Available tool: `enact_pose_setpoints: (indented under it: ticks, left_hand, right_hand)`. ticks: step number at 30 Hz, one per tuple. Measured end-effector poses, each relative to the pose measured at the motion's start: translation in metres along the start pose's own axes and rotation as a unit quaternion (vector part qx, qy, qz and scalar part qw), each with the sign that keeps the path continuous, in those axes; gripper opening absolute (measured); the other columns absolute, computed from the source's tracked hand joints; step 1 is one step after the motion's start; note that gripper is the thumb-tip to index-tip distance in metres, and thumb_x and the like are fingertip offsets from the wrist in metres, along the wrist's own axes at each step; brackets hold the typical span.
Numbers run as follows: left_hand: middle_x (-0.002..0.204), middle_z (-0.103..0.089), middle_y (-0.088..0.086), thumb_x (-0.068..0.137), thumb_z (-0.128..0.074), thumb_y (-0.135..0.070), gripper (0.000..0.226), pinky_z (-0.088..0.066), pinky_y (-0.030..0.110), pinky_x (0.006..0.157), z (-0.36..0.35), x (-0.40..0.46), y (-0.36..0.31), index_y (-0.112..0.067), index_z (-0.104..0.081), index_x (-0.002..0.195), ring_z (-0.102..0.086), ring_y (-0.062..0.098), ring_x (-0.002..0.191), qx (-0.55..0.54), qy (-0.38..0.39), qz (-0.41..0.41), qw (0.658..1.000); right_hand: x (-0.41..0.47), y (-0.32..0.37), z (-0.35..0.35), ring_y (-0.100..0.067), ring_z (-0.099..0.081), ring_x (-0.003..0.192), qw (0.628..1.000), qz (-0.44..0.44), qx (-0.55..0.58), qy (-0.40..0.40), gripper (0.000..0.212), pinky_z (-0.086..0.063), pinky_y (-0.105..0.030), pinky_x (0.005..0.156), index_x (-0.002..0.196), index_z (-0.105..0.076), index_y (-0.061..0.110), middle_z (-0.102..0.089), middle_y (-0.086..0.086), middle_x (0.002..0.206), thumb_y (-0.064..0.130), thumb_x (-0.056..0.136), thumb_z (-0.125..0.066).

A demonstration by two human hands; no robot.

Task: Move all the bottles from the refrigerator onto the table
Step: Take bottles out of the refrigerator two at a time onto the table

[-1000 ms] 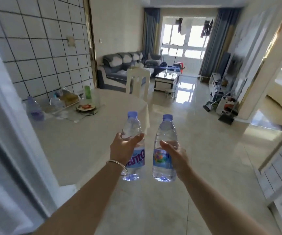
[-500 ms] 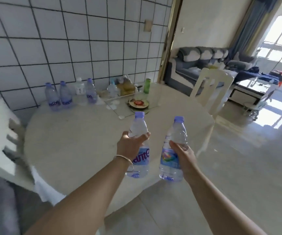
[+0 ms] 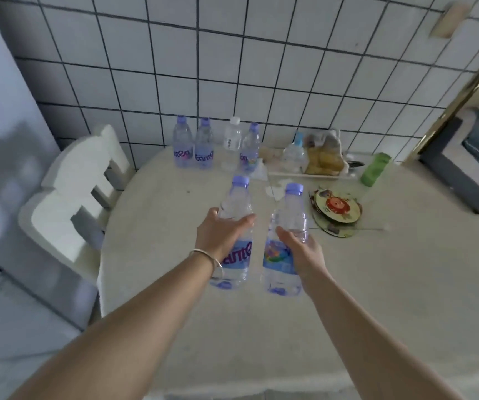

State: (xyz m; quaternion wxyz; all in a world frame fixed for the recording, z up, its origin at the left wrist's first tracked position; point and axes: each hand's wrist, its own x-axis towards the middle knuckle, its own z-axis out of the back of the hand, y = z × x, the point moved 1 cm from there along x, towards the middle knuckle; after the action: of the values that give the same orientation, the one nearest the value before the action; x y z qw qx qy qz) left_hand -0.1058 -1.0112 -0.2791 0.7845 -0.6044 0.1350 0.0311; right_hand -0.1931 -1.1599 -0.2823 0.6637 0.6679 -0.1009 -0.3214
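Clear glossy plastic bottles (image 3: 234,226); matt cloth-covered table (image 3: 376,284); glazed wall tiles (image 3: 232,67); metal bangle (image 3: 206,255).

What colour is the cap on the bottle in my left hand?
Light purple cap, clearest in the head view.

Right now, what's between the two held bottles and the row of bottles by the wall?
Head view: only bare table between the held bottles and the row.

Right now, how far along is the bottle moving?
Done: four bottles stand on the table by the tiled wall. In hand: the left hand and right hand each grip a bottle above the tabletop, not yet set down. Left: the refrigerator is out of view, so I cannot tell.
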Motion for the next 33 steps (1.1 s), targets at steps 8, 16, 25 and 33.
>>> enact_pose_setpoints:
  ticks: [8, 16, 25, 33]
  left_hand:
    - [0.1, -0.065, -0.001, 0.063, -0.076, -0.053, 0.063, -0.043, 0.03, 0.086, 0.036, 0.153, 0.025, -0.018, -0.051, 0.109, -0.061, 0.026, 0.102, 0.045, -0.112, 0.011, 0.993]
    - [0.093, -0.065, -0.002, 0.054, -0.08, -0.044, 0.06, -0.039, 0.022, 0.074, 0.062, 0.305, 0.018, -0.024, -0.047, 0.099, -0.061, 0.017, 0.086, 0.031, -0.162, -0.053, 0.985]
    - [0.096, -0.067, -0.002, 0.047, -0.078, -0.045, 0.064, -0.051, 0.024, 0.079, 0.06, 0.399, 0.042, -0.026, -0.052, 0.102, -0.066, 0.008, 0.088, -0.072, -0.166, -0.13, 0.975]
    - [0.094, -0.062, -0.004, 0.057, -0.085, -0.018, 0.057, -0.049, 0.037, 0.079, 0.044, 0.411, 0.049, -0.041, -0.049, 0.095, -0.062, 0.021, 0.09, -0.096, -0.155, -0.15, 0.972]
  right_hand:
    - [0.135, 0.018, -0.101, -0.016, -0.069, 0.086, 0.997, 0.014, -0.065, 0.037, 0.042, -0.056, -0.031, 0.079, 0.103, -0.061, 0.017, -0.071, -0.001, 0.095, 0.026, 0.068, -0.082]
    - [0.272, 0.031, -0.206, -0.009, -0.062, 0.075, 0.983, 0.049, -0.169, 0.053, 0.052, -0.052, -0.028, 0.065, 0.093, -0.051, 0.021, -0.065, 0.005, 0.088, 0.035, 0.055, -0.084]
    - [0.352, 0.029, -0.266, -0.015, -0.061, 0.087, 0.979, 0.1, -0.176, 0.034, 0.066, -0.047, -0.026, 0.069, 0.107, -0.047, 0.026, -0.062, 0.007, 0.097, 0.023, 0.055, -0.088]
    - [0.372, 0.014, -0.277, -0.003, -0.058, 0.078, 0.976, 0.082, -0.199, 0.042, 0.068, -0.042, -0.019, 0.059, 0.112, -0.048, 0.024, -0.057, 0.019, 0.086, 0.027, 0.056, -0.086]
